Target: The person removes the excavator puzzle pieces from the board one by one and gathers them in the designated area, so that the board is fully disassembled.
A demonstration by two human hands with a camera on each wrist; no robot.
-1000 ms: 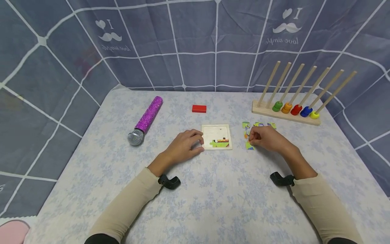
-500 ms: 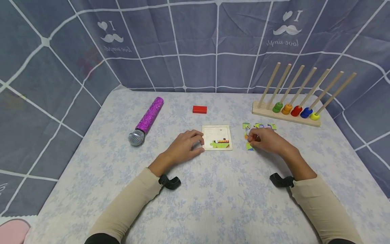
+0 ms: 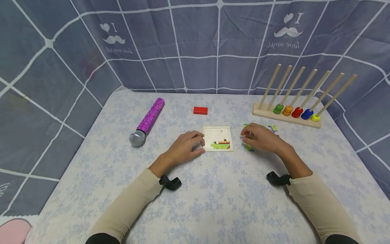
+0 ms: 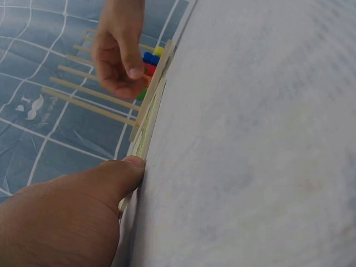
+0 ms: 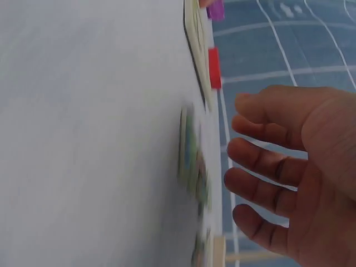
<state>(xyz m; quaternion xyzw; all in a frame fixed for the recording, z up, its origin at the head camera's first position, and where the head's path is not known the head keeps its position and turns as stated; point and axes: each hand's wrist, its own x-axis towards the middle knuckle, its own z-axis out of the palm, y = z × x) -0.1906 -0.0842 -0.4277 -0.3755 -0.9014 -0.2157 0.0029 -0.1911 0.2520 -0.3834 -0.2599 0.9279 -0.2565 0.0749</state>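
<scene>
My left hand rests at the left side of a square wooden puzzle board. Its thumb touches the board's edge in the left wrist view, and its fingers stay relaxed. Inside the frame, a green and red joined picture fills the lower right part. My right hand hovers above several loose puzzle pieces right of the board, covering most of them. In the right wrist view its fingers are loosely bent with nothing seen between them; the pieces below look blurred.
A purple glitter microphone lies at the left. Behind the board is a red block. At the back right stands a wooden peg rack with coloured beads. A grey-blue checked curtain hangs behind the table.
My right hand has risen slightly off the pieces and shifted left, its fingers loosening from a pinch. My left hand and the board keep their places.
</scene>
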